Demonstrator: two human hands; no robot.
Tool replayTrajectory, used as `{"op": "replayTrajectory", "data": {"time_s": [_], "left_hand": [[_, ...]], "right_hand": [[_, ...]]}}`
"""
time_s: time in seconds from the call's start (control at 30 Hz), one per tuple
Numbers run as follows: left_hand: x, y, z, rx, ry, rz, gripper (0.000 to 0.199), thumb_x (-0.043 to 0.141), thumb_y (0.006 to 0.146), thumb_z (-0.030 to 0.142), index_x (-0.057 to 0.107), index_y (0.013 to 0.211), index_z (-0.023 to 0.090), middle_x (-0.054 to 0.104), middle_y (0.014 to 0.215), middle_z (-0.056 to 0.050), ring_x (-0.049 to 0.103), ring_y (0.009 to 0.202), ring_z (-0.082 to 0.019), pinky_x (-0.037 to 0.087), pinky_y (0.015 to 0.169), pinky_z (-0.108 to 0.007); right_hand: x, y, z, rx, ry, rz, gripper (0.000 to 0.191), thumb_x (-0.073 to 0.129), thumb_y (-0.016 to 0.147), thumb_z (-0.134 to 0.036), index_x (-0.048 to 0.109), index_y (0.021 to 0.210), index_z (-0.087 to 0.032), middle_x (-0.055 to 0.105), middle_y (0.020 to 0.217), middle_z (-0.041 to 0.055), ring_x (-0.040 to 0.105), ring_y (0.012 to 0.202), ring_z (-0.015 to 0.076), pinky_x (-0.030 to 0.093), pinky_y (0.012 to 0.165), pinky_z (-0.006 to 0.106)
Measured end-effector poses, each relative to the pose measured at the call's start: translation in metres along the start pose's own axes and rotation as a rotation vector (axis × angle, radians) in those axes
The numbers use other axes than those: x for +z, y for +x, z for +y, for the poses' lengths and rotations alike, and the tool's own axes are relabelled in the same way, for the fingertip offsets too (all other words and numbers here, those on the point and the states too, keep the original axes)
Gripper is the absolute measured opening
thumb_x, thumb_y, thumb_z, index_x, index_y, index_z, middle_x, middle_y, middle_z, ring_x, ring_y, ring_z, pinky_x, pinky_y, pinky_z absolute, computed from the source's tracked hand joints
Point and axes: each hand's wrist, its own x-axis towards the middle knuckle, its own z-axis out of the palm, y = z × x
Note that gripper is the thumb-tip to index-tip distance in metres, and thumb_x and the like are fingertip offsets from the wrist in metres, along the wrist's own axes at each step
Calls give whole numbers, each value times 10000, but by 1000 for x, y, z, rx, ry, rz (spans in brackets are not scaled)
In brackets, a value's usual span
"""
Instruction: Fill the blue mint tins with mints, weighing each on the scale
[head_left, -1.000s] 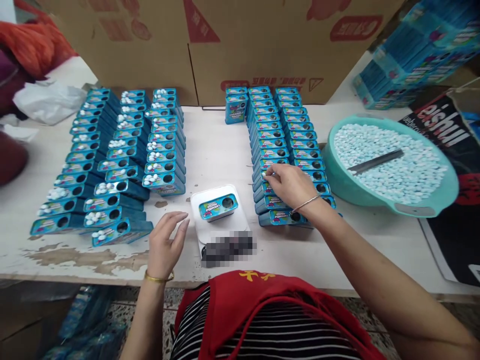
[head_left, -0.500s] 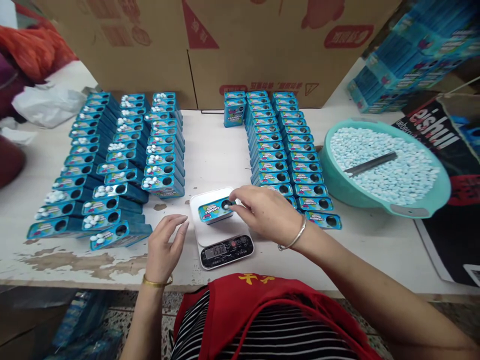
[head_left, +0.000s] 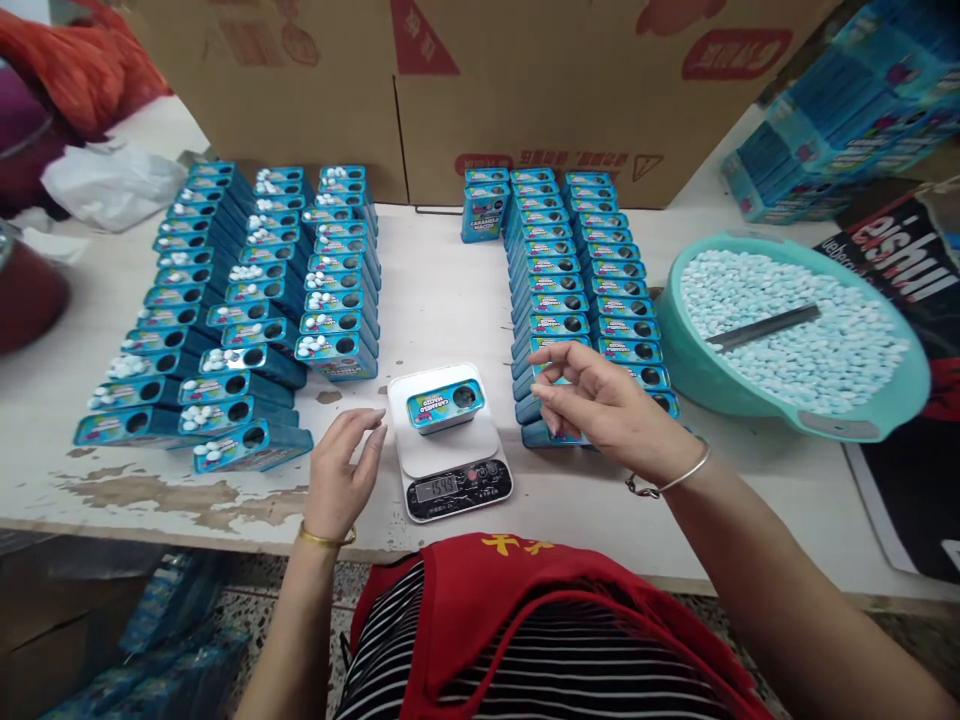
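A blue tin [head_left: 445,404] with a dark round opening stands on the white platform of a digital scale [head_left: 450,452]. Just left of the scale is my left hand [head_left: 349,468], its thumb and fingers apart and holding nothing. My right hand [head_left: 600,402] hovers over the near end of the right-hand rows of tins [head_left: 559,278], fingers curled loosely with a gap to the thumb; nothing shows in it. Several rows of blue tins [head_left: 337,345] stand on the left, many with white candies [head_left: 214,452] on top beside their openings.
A turquoise basin [head_left: 787,405] of pale candies, with a dark metal strip [head_left: 765,327] on them, sits at the right. A large cardboard box [head_left: 540,100] backs the table [head_left: 420,290]. Stacked blue tins [head_left: 832,120] stand back right; a white plastic bag [head_left: 112,185] lies left.
My right hand has moved right, away from the tin on the scale, over the right-hand rows. The small candy at its fingertips is no longer seen there. The view has shifted slightly.
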Motion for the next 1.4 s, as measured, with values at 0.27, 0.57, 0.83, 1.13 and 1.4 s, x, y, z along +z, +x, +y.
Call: {"op": "replayTrajectory", "data": {"time_s": [0.27, 0.57, 0.83, 1.13, 1.4], "left_hand": [[0, 1, 0, 16, -10, -8, 167, 502, 895, 184, 614, 1018, 175, 635, 963, -64, 598, 924, -159, 476, 837, -299], [-1, 9, 15, 35, -104, -92, 555, 616, 827, 383, 423, 1316, 204, 569, 1202, -117, 557, 1074, -221, 482, 887, -373], [26, 129, 17, 239, 179, -312, 280, 566, 848, 338, 513, 1087, 202, 618, 975, -65, 590, 886, -210, 463, 768, -325], [130, 328, -17, 174, 281, -259, 341, 668, 704, 159, 576, 1033, 152, 563, 996, -91, 572, 901, -216, 450, 789, -303], [97, 301, 3, 244, 274, -176, 351, 548, 831, 189, 504, 1178, 153, 473, 1234, -131, 459, 1169, -240, 374, 999, -380]], "right_hand": [[5, 1, 6, -59, -9, 71, 265, 627, 800, -293, 511, 1016, -193, 484, 780, -31, 428, 493, 51, 327, 435, 224], [16, 6, 5, -125, -21, 80, 209, 578, 827, -293, 541, 1000, -181, 471, 783, -20, 417, 564, 67, 331, 480, 223], [-1, -4, 0, -68, 109, 159, 262, 554, 849, -400, 553, 1015, -198, 467, 785, -10, 408, 560, 76, 339, 467, 218], [-53, -37, 34, 54, 254, 478, 350, 652, 760, -484, 610, 987, -221, 481, 706, -15, 441, 525, 88, 358, 446, 215], [-59, -43, 50, 110, 288, 573, 352, 706, 704, -475, 639, 947, -229, 500, 663, -11, 448, 508, 99, 364, 429, 217]]}}
